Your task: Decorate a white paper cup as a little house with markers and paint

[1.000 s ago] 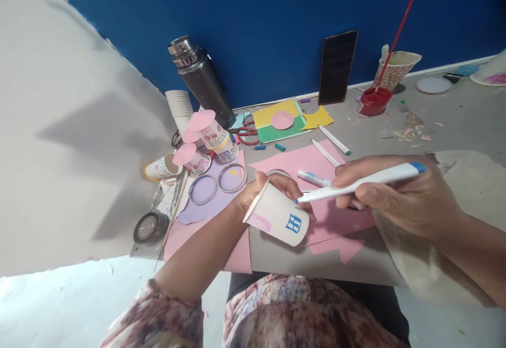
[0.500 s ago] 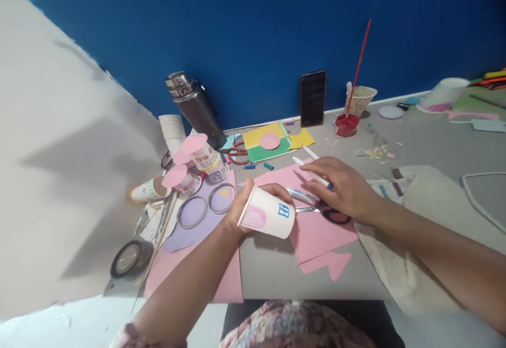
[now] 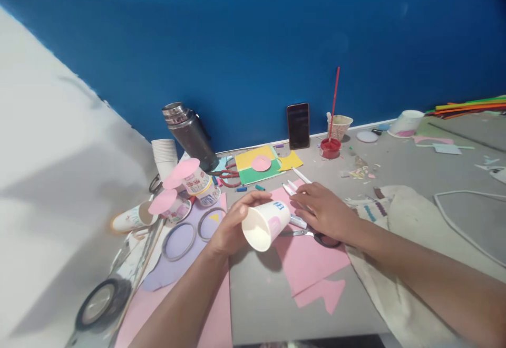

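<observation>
My left hand [image 3: 230,228] grips a white paper cup [image 3: 264,225] tipped on its side above the grey table, its open mouth facing me and a blue drawing on its upper side. My right hand [image 3: 324,211] lies palm down on the pink paper [image 3: 308,263], fingers spread, holding nothing. Its fingertips are close to white marker pens [image 3: 291,186], and a marker [image 3: 297,222] and scissors [image 3: 321,239] lie partly under it.
Decorated cups with pink lids [image 3: 185,178], a cup stack [image 3: 165,156] and a steel flask [image 3: 188,133] stand at the left. A phone [image 3: 298,125] and a red paint pot [image 3: 330,148] sit by the blue wall. A tape roll [image 3: 100,302] lies front left, a cloth bag [image 3: 395,221] right.
My right hand has put down the blue-capped pen and now rests flat on the pink paper. The left hand has turned the cup's mouth toward me. The view has lifted and pulled back.
</observation>
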Motion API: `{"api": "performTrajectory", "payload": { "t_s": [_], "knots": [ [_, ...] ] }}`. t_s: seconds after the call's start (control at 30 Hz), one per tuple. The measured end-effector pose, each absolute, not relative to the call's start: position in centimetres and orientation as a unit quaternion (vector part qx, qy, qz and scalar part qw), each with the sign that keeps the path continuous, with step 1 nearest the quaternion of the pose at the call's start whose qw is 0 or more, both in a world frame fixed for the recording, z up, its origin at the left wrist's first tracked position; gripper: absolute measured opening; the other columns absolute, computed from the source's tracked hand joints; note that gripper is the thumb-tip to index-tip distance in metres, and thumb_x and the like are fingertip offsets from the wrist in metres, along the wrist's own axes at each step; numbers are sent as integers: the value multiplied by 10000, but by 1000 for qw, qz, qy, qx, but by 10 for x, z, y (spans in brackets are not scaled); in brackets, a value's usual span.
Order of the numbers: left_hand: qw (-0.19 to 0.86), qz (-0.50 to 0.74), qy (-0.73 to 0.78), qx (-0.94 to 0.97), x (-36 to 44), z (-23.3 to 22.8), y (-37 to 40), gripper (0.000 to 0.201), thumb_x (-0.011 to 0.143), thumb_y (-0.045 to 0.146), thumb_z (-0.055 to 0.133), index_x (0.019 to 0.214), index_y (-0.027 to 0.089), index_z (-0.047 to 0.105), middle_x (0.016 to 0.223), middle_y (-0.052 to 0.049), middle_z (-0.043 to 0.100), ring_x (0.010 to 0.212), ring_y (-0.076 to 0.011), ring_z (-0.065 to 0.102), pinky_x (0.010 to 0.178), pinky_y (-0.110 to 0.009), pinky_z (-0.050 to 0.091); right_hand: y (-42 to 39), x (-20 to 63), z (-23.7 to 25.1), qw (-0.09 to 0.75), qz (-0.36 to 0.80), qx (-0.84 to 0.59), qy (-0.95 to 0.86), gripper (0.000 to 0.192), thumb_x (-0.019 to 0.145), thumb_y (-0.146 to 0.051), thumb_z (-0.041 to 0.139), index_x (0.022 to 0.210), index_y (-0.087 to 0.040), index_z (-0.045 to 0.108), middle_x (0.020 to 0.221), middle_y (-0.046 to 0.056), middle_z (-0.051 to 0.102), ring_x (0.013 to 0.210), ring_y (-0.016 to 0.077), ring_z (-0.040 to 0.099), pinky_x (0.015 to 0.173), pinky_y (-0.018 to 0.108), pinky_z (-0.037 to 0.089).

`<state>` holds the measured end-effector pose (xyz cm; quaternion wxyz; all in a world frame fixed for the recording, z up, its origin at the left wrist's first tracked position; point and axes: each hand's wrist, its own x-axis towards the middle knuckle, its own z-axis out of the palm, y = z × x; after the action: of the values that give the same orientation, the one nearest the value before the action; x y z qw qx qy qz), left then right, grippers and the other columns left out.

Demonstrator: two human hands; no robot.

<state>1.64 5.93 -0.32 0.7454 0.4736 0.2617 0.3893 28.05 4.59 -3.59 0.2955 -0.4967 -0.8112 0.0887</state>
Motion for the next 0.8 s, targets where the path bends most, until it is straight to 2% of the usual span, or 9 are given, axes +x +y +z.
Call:
{"api": "performTrajectory", "payload": {
  "t_s": [0.1,0.17,0.27,0.37,0.5,0.63,0.8],
  "knots": [
    [671,420,307,529,15,3,62,694,734,612,869,1263,193,709,1123,-105,701,917,-234,702,717,-275,543,49,289,-29,325,92,-529,-779,203,956,-289,667,1092,-231,807,1160,110,788,1122,308,705,969,448,565],
    [617,429,354,557,16,11,62,714,730,524,902,1326,228,643,1201,-99,678,1043,-256,699,782,-283,563,54,299,-23,346,94,-560,-747,183,969,-302,642,1015,-232,804,1100,93,804,1048,282,736,905,410,574],
    [505,393,442,629,15,27,58,813,721,361,916,1432,274,533,1420,-120,594,1309,-320,616,984,-380,582,63,313,-16,361,100,-592,-714,201,967,-286,607,894,-223,783,973,69,815,872,241,754,797,368,563],
    [387,346,464,718,8,37,56,809,745,264,853,1477,303,511,1552,-118,476,1444,-341,518,1143,-478,531,68,319,-15,367,106,-604,-700,196,939,-258,608,837,-215,769,918,64,818,828,234,749,768,351,541],
    [335,342,422,770,-1,27,64,728,783,189,750,1460,314,514,1500,-100,461,1462,-318,504,1178,-493,518,67,314,-18,368,122,-587,-711,180,922,-242,622,816,-223,767,892,51,823,825,225,750,758,331,531],
    [211,403,412,790,-2,0,77,684,810,179,723,1449,290,504,1504,-133,458,1485,-337,437,1154,-527,527,62,305,-22,368,130,-547,-741,180,930,-236,624,814,-228,761,883,41,814,815,207,744,758,318,537],
    [238,431,398,774,-1,-25,82,692,808,150,698,1451,292,487,1514,-140,456,1477,-333,461,1192,-549,477,52,295,-24,364,125,-492,-781,191,970,-255,609,856,-229,760,854,47,785,788,196,710,758,321,537]
  ]
}}
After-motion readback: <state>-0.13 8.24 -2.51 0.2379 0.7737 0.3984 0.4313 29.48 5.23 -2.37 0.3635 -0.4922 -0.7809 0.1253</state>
